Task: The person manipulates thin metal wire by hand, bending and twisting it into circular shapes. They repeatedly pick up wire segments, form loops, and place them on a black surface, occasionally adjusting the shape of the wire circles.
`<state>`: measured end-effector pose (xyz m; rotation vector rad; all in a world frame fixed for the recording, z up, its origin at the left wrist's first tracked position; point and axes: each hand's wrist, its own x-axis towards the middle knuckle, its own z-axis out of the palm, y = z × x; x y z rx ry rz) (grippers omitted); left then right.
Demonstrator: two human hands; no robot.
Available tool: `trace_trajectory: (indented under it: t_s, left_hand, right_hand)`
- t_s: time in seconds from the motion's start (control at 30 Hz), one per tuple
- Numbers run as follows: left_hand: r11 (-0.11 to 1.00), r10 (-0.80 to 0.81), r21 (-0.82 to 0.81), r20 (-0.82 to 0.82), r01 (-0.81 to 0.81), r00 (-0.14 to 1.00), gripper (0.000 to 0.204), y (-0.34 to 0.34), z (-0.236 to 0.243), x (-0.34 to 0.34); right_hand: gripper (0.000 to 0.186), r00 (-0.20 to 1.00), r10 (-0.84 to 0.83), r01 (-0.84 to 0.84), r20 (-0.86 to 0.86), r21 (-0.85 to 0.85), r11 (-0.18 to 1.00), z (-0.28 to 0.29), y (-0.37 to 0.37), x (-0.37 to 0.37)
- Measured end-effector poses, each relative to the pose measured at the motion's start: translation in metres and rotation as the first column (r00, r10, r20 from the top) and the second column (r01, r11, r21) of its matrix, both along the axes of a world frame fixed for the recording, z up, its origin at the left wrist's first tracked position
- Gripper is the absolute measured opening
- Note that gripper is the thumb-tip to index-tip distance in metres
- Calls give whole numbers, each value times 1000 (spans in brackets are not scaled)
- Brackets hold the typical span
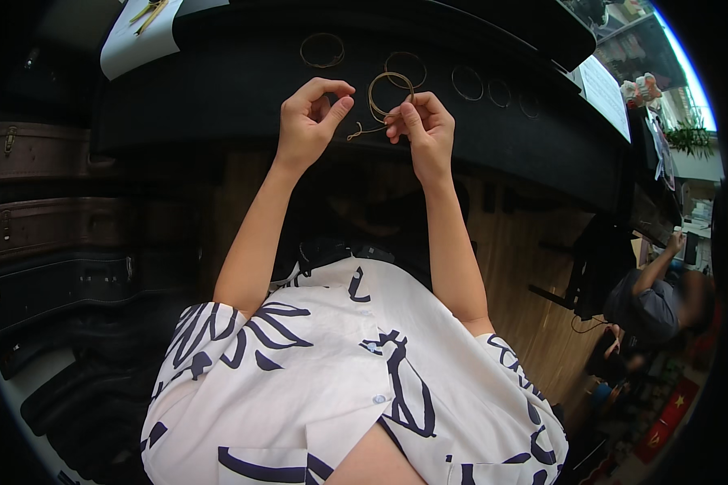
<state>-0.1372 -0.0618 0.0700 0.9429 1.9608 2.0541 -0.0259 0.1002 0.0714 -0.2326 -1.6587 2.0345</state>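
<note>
My right hand (pixel 429 133) pinches a coil of gold-coloured wire string (pixel 370 97) between thumb and fingers, above the black table. The coil stands roughly upright, and its loose end hangs down toward the left, finishing in a small twisted loop (pixel 353 136). My left hand (pixel 306 121) is just left of the coil with curled fingers; a small gap shows between thumb and index fingertip, and nothing is visible in it. Behind the held coil another coiled string (pixel 423 65) lies on the table, partly overlapped by it.
More coils lie along the black table (pixel 218 105): a gold one (pixel 302 53) at left, thinner silvery ones (pixel 467 99) at right. White paper (pixel 141 48) sits far left. Instrument cases (pixel 48 153) are stacked at left. Another person (pixel 651 303) is at far right.
</note>
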Motion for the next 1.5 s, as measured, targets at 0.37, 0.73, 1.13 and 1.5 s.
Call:
trace_trajectory:
  t_s: [0.37,0.73,1.13,1.5]
  left_hand:
    - [943,-317,-45,188,330,930,27,-32,11,128]
    - [824,-475,174,732,540,488,42,-14,-8,143]
    - [858,-408,71,696,509,590,30,-2,-17,154]
    - [882,-223,-126,736,454,639,38,-6,-20,145]
  right_hand:
    - [13,989,18,8,146,-176,984,6,-30,135]
    - [11,979,-29,91,202,-305,948,-9,-39,178]
    - [12,963,127,-67,238,-246,967,-5,-19,178]
    - [8,909,35,-15,415,-51,999,-28,-3,202]
